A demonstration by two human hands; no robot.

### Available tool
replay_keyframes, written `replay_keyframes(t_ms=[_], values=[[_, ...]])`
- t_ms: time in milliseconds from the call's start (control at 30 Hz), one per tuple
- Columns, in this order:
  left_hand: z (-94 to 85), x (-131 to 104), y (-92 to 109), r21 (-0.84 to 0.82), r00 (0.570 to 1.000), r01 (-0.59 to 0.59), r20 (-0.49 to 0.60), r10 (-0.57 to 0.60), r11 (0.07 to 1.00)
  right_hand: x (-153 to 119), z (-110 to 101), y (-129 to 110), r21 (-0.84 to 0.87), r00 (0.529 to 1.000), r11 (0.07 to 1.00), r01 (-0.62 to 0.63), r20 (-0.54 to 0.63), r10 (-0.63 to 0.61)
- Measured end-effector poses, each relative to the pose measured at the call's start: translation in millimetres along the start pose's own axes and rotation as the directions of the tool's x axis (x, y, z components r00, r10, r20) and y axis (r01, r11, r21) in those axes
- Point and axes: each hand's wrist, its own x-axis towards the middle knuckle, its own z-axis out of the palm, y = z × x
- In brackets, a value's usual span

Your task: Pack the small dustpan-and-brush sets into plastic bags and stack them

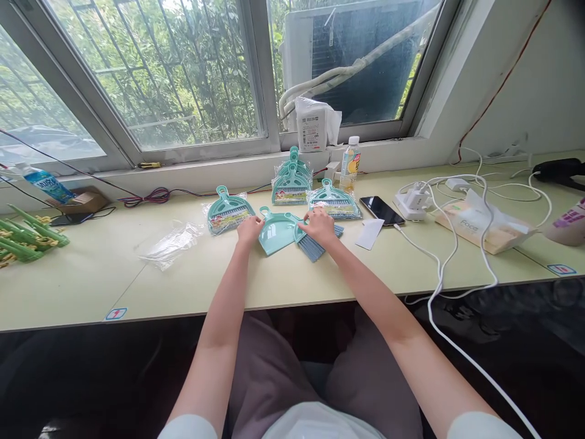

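Note:
A mint-green dustpan (276,234) lies unwrapped on the table in front of me. My left hand (250,230) is closed at its left edge, the thumb on the rim. My right hand (320,227) grips a small matching brush (312,246), whose grey-blue bristles fan out beneath the fingers. The brush touches or overlaps the dustpan's right side; my fingers hide the exact contact. Just left of my left hand sits a wrapped dustpan set (228,212). Behind my right hand stands another wrapped set (334,201), and a stack of wrapped sets (291,183) is further back.
Crumpled clear plastic (172,244) lies to the left. On the right are a white card (369,233), a phone (382,210), a power strip (412,202), white cables and a tissue pack (484,224). A drink bottle (350,164) stands near the window. Green stalks (30,238) lie far left.

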Motion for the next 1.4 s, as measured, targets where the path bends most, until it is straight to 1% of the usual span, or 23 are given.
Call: replay_keyframes(t_ms=[133, 300, 367, 433, 500, 567, 633, 733, 767, 867, 900, 933, 967, 1000, 1067, 1100, 1167, 1267, 1333, 1400], values=[[1.3, -2, 2, 0.021, 1.000, 0.003, 0.002, -0.003, 1.000, 0, 1, 0, -0.031, 1.000, 0.999, 0.013, 0.020, -0.013], [5.6, -3, 0, -0.068, 0.999, 0.031, 0.026, -0.029, 0.997, 1, 1, 0, -0.080, 0.997, 0.997, 0.007, 0.082, -0.001], [8.7, -4, 3, -0.098, 0.999, 0.036, 0.029, -0.033, 0.994, 0, 0, -1, -0.054, 0.999, 0.999, 0.004, 0.053, -0.002], [13.0, -8, 10, -0.149, 0.998, 0.042, 0.054, -0.034, 0.988, -1, -2, -5, -0.004, 1.000, 1.000, 0.004, -0.021, -0.004], [18.3, -16, 21, -0.253, 0.989, 0.048, 0.146, -0.011, 0.966, -4, -3, -9, 0.050, 0.994, 0.999, 0.005, -0.107, 0.000], [23.9, -27, 33, -0.383, 0.953, 0.063, 0.297, 0.058, 0.921, -7, -5, -15, 0.094, 0.986, 0.996, 0.012, -0.168, 0.004], [28.8, -37, 44, -0.453, 0.904, 0.081, 0.409, 0.126, 0.888, -9, -7, -19, 0.124, 0.984, 0.992, 0.017, -0.177, 0.005], [32.3, -47, 52, -0.442, 0.860, 0.012, 0.461, 0.216, 0.897, -12, -11, -22, 0.156, 0.989, 0.988, 0.020, -0.147, 0.003], [32.2, -49, 53, -0.430, 0.850, -0.019, 0.468, 0.240, 0.903, -11, -12, -21, 0.171, 0.988, 0.985, 0.026, -0.157, 0.001], [29.1, -48, 53, -0.415, 0.830, -0.054, 0.488, 0.272, 0.908, -7, -16, -15, 0.227, 0.964, 0.972, 0.068, -0.264, -0.005], [27.7, -48, 53, -0.420, 0.828, -0.056, 0.488, 0.278, 0.906, -4, -16, -12, 0.258, 0.960, 0.963, 0.077, -0.280, -0.001], [26.3, -47, 53, -0.429, 0.826, -0.059, 0.486, 0.285, 0.901, 0, -16, -9, 0.305, 0.966, 0.949, 0.081, -0.258, 0.001], [25.1, -47, 53, -0.437, 0.822, -0.059, 0.489, 0.293, 0.898, 3, -15, -5, 0.368, 0.981, 0.927, 0.076, -0.196, -0.003], [24.0, -47, 54, -0.440, 0.816, -0.056, 0.498, 0.295, 0.896, 7, -14, -2, 0.440, 0.994, 0.896, 0.061, -0.107, -0.015], [22.3, -47, 54, -0.424, 0.806, -0.037, 0.523, 0.278, 0.905, 13, -10, 4, 0.549, 0.998, 0.836, 0.007, 0.051, -0.042], [21.5, -48, 54, -0.405, 0.802, -0.028, 0.537, 0.262, 0.914, 14, -8, 5, 0.573, 0.995, 0.819, -0.022, 0.094, -0.039], [19.8, -48, 55, -0.357, 0.800, -0.033, 0.550, 0.239, 0.933, 16, -6, 7, 0.575, 0.992, 0.815, -0.071, 0.128, -0.004], [17.2, -48, 54, -0.304, 0.798, -0.078, 0.552, 0.242, 0.950, 16, -5, 8, 0.563, 0.981, 0.815, -0.133, 0.190, 0.029], [16.2, -48, 54, -0.290, 0.790, -0.100, 0.559, 0.253, 0.952, 15, -6, 8, 0.558, 0.974, 0.813, -0.164, 0.220, 0.045], [15.4, -48, 54, -0.294, 0.779, -0.103, 0.570, 0.261, 0.950, 14, -5, 8, 0.552, 0.972, 0.814, -0.181, 0.226, 0.063]])
